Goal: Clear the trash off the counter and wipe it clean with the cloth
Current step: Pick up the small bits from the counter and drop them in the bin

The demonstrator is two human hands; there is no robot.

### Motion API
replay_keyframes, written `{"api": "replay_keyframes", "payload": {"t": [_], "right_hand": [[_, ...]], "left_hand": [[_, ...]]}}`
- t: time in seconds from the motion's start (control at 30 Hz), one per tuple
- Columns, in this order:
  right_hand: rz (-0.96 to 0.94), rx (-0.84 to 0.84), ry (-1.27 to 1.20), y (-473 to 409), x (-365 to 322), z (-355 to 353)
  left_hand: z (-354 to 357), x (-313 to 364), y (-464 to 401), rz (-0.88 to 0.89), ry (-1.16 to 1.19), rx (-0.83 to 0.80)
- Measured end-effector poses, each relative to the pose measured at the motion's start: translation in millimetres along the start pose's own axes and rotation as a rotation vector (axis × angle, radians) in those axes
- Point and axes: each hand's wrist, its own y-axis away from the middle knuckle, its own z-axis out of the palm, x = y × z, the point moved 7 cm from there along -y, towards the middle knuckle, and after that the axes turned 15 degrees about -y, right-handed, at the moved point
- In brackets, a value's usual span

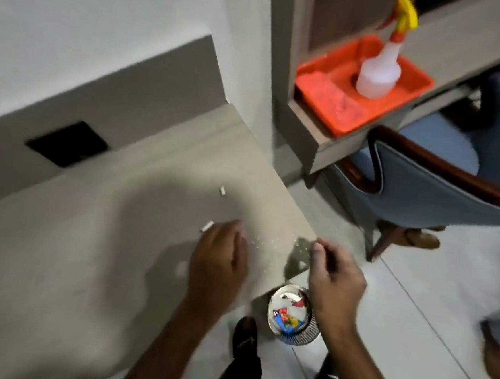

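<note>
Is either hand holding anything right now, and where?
Left hand: a small white scrap at its fingertips, apparently. Right hand: fingers curled; cannot tell if anything is held.

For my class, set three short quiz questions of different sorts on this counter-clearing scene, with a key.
1. True or false: the spray bottle stands upright in the orange tray.
2. Where is the metal bin? A) on the counter B) on the floor below the counter's corner C) on the blue chair
3. Fill in: small white crumbs lie on the counter between the left hand and the ____ hand.

Key: 1 true; 2 B; 3 right.
</note>
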Motion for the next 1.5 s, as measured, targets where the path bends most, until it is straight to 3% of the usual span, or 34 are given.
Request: {"api": "replay_keyframes", "payload": {"t": [0.07, 0.13, 0.27, 0.4, 0.53, 0.63, 0.77, 0.87, 0.97, 1.1, 1.2, 1.43, 1.5], "right_hand": [[-0.133, -0.148, 0.081, -7, -31, 58], [-0.236, -0.300, 0.224, -16, -50, 115], [-0.166, -0.557, 0.575, -38, -41, 199], [-0.108, -0.708, 0.837, -43, -12, 238], [-0.370, -0.792, 1.092, -33, 3, 257], [-0.400, -0.860, 1.139, -31, 0, 261], [-0.235, -0.813, 0.833, -33, -19, 227], [-0.220, -0.594, 0.525, -20, -28, 151], [-0.286, -0.329, 0.299, -2, -21, 50], [-0.183, -0.118, 0.242, 14, 54, -48], [-0.097, -0.085, 0.319, 19, 129, -86], [0.220, -0.305, 0.620, 15, 312, -105], [0.313, -0.362, 0.670, 13, 358, -109]], "left_hand": [[-1, -41, -26, -0.099, -0.159, -0.080], [10, -70, -41, -0.121, -0.219, -0.265], [39, -80, -47, 0.053, -0.340, -0.488], [55, -88, -43, 0.063, -0.345, -0.480], [56, -98, -35, 0.013, -0.291, -0.419], [45, -102, -35, -0.073, -0.261, -0.356], [18, -77, -32, -0.136, -0.221, -0.180], [2, -29, -10, -0.118, -0.023, 0.003], [13, 29, 33, -0.034, 0.160, 0.035], [66, 84, 101, 0.104, 0.275, -0.109], [131, 91, 143, 0.121, 0.219, -0.250], [315, 39, 214, -0.045, -0.007, -0.590], [361, 25, 235, -0.006, -0.115, -0.715]]}}
